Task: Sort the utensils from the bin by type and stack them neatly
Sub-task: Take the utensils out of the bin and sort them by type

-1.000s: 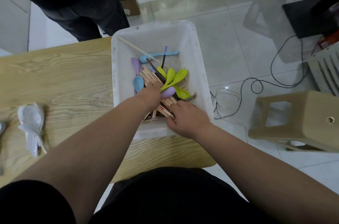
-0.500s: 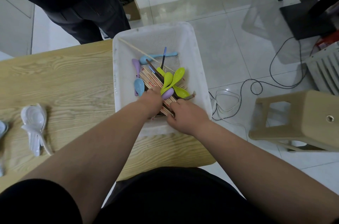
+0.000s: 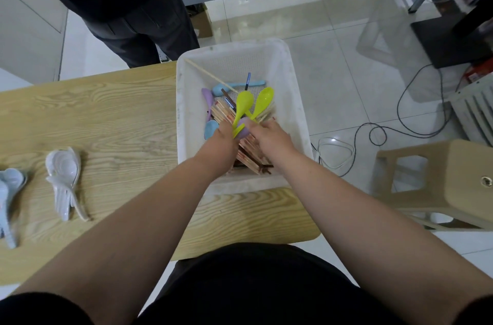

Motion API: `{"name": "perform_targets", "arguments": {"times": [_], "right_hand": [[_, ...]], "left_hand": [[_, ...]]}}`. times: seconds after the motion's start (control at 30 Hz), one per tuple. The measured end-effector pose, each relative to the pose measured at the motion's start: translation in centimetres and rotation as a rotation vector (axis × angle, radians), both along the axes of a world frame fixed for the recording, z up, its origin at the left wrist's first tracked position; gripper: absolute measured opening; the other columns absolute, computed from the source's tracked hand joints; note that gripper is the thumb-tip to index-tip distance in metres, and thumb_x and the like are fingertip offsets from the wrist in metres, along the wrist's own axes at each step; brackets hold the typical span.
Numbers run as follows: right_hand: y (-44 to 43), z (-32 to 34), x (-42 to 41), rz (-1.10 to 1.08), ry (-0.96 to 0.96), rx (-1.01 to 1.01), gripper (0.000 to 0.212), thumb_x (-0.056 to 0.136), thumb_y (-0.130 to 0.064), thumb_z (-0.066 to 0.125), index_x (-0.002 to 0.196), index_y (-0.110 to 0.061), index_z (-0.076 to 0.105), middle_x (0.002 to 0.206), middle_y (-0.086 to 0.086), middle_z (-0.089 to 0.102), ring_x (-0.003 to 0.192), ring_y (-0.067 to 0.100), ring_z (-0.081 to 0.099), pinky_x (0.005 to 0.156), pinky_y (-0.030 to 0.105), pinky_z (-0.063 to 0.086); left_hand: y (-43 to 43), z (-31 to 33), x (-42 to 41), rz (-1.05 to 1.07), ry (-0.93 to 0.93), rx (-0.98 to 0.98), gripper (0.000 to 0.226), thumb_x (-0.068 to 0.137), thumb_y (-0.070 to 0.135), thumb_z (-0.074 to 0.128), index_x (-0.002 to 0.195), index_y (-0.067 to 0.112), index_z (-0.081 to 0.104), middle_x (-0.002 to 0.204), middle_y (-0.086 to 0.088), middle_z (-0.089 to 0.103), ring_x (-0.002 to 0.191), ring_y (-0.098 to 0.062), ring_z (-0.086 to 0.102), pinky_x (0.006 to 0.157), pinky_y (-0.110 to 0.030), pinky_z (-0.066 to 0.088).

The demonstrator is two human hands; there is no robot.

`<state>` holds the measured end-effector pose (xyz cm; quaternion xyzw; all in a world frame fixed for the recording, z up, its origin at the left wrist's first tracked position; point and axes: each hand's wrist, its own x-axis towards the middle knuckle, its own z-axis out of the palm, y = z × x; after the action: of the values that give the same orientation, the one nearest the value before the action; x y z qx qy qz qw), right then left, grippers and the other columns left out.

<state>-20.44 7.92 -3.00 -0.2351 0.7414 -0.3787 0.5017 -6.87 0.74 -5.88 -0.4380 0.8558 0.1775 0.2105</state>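
Both my hands are in the white bin, frame centre. My left hand curls round the green spoons by their handles, bowls lifted clear of the chopsticks. My right hand pinches one handle, squaring it up, I judge, so like nests with like. White spoons already stacked, left of frame.
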Motion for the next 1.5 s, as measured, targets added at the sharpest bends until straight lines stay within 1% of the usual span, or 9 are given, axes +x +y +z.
{"name": "perform_targets", "arguments": {"times": [0.13, 0.27, 0.37, 0.5, 0.6, 0.73, 1.2, 1.37, 1.5], "right_hand": [[-1.8, -0.3, 1.0, -0.282, -0.442, -0.17, 0.02, 0.092, -0.029, 0.072, 0.097, -0.012, 0.063, 0.079, 0.0, 0.071, 0.074, 0.013, 0.068, 0.073, 0.036, 0.057], [-2.8, 0.1, 1.5, -0.442, -0.52, -0.219, 0.016, 0.099, -0.01, 0.057, 0.084, -0.007, 0.059, 0.064, 0.006, 0.058, 0.054, 0.016, 0.059, 0.055, 0.028, 0.048], [-3.4, -0.1, 0.8, -0.473, -0.44, -0.249, 0.029, 0.1, -0.01, 0.049, 0.075, -0.011, 0.065, 0.072, 0.008, 0.064, 0.071, 0.022, 0.062, 0.076, 0.039, 0.052], [-3.6, 0.7, -0.3, -0.386, -0.46, -0.234, 0.028, 0.107, -0.016, 0.043, 0.09, -0.015, 0.065, 0.082, 0.004, 0.067, 0.077, 0.019, 0.068, 0.075, 0.036, 0.053], [-2.9, 1.6, 1.2, -0.213, -0.57, -0.169, 0.022, 0.108, -0.018, 0.042, 0.108, -0.009, 0.062, 0.088, 0.006, 0.069, 0.075, 0.021, 0.072, 0.066, 0.033, 0.056], [-1.9, 2.2, 6.0, -0.018, -0.61, -0.082, 0.02, 0.107, -0.016, 0.044, 0.115, -0.008, 0.06, 0.1, 0.011, 0.071, 0.089, 0.03, 0.07, 0.077, 0.041, 0.053], [-2.2, 1.2, 22.8, 0.277, -0.408, 0.023, 0.023, 0.101, -0.03, 0.051, 0.098, -0.016, 0.07, 0.104, 0.011, 0.076, 0.104, 0.03, 0.071, 0.096, 0.052, 0.054], [-2.9, -0.6, 27.8, 0.294, -0.236, 0.197, 0.037, 0.096, -0.039, 0.048, 0.083, -0.012, 0.069, 0.083, 0.009, 0.069, 0.081, 0.027, 0.065, 0.076, 0.033, 0.052], [-4.5, -2.8, 30.7, 0.375, -0.102, 0.329, 0.031, 0.098, -0.027, 0.047, 0.072, -0.017, 0.06, 0.072, 0.009, 0.062, 0.069, 0.026, 0.059, 0.076, 0.041, 0.055]], "left_hand": [[1.7, 2.6, -0.2, -0.155, 0.143, -0.078, 0.032, 0.072, 0.001, 0.033, 0.101, -0.003, 0.046, 0.082, -0.02, 0.053, 0.049, -0.029, 0.053, 0.035, -0.027, 0.03], [2.5, 3.6, 0.0, -0.093, 0.296, -0.213, 0.034, 0.089, 0.009, 0.028, 0.119, -0.002, 0.037, 0.102, -0.023, 0.054, 0.073, -0.037, 0.061, 0.047, -0.037, 0.038], [2.8, 5.5, 0.3, 0.133, 0.404, 0.048, 0.047, 0.09, 0.023, 0.062, 0.128, 0.004, 0.041, 0.111, -0.012, 0.053, 0.094, -0.03, 0.055, 0.072, -0.034, 0.038], [2.4, 6.8, 2.9, 0.619, 0.521, 0.242, 0.015, 0.097, 0.015, 0.043, 0.106, 0.009, 0.054, 0.087, 0.004, 0.064, 0.07, -0.016, 0.052, 0.064, -0.029, 0.042], [2.1, 7.1, 5.3, 1.006, 0.82, 0.418, 0.028, 0.094, 0.0, 0.039, 0.102, 0.013, 0.063, 0.093, -0.001, 0.071, 0.067, -0.015, 0.055, 0.079, -0.034, 0.054], [3.0, 8.2, 8.0, 1.101, 1.111, 0.569, 0.031, 0.095, -0.011, 0.048, 0.114, 0.009, 0.062, 0.091, -0.007, 0.071, 0.077, -0.018, 0.069, 0.075, -0.031, 0.059], [4.3, 6.0, 21.0, 1.237, 1.076, 0.615, 0.029, 0.089, -0.009, 0.059, 0.114, 0.006, 0.059, 0.093, -0.022, 0.071, 0.082, -0.031, 0.072, 0.072, -0.043, 0.061], [4.4, 2.7, 26.3, 1.332, 1.001, 0.693, 0.031, 0.089, -0.008, 0.062, 0.117, 0.004, 0.058, 0.091, -0.018, 0.07, 0.077, -0.027, 0.072, 0.067, -0.04, 0.059], [3.2, -0.1, 29.5, 1.375, 0.889, 0.708, 0.03, 0.086, -0.007, 0.062, 0.112, 0.007, 0.059, 0.098, -0.018, 0.071, 0.078, -0.029, 0.074, 0.067, -0.042, 0.061]]}}
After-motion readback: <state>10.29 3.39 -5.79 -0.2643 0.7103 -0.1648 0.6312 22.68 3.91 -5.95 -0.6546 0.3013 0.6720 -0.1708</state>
